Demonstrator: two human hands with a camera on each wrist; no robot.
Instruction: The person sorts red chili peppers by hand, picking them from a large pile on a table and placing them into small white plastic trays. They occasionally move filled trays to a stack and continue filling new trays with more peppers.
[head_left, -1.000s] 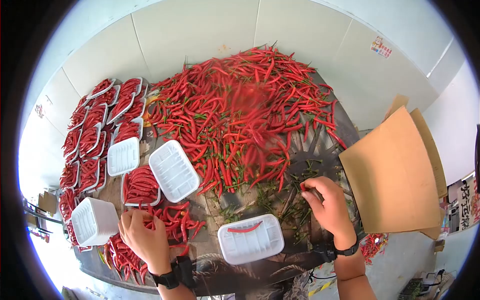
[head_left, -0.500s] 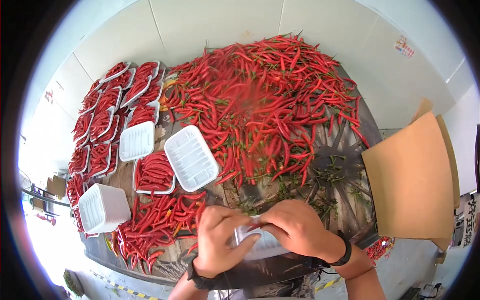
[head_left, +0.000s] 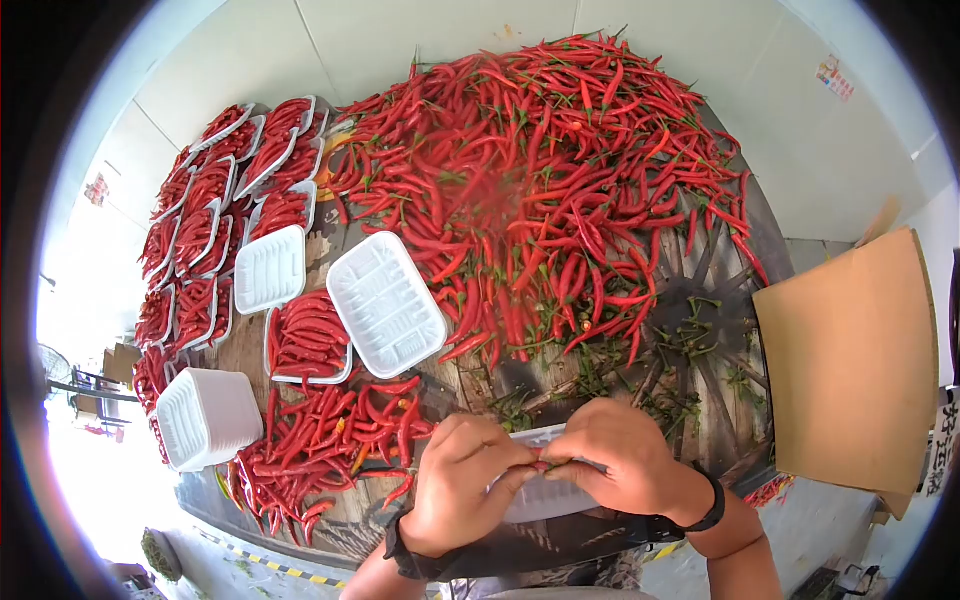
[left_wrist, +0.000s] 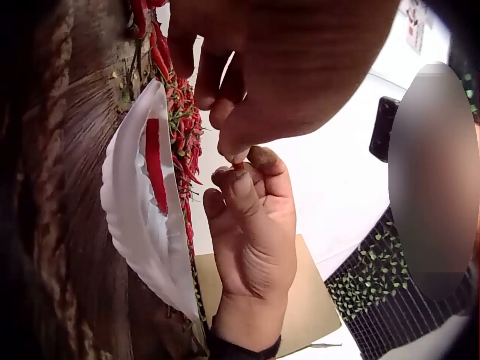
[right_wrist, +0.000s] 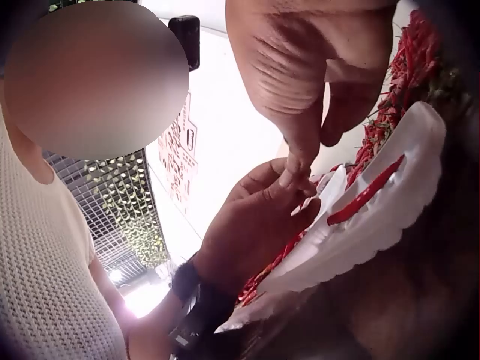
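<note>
Fingertips of my left hand [head_left: 460, 490] and right hand [head_left: 620, 460] meet over a white plastic tray [head_left: 545, 505]. Between them both hands pinch a small red chili pepper [head_left: 541, 466], mostly hidden by the fingers; only a bit of red shows in the left wrist view. A single loose chili [right_wrist: 367, 191] lies inside the tray below. Left of my left hand is a heap of stemless red chilies [head_left: 330, 440].
A large pile of stemmed chilies [head_left: 560, 180] covers the table's back. Filled trays [head_left: 190, 240] line the left, near a stack of empty trays [head_left: 210, 420] and a tilted empty tray [head_left: 387, 305]. Green stems [head_left: 690, 325] litter the right, beside a cardboard box [head_left: 850, 360].
My left hand has moved right from the chili heap and my right hand has come in from the stems. They now meet above the tray, both pinching a chili.
</note>
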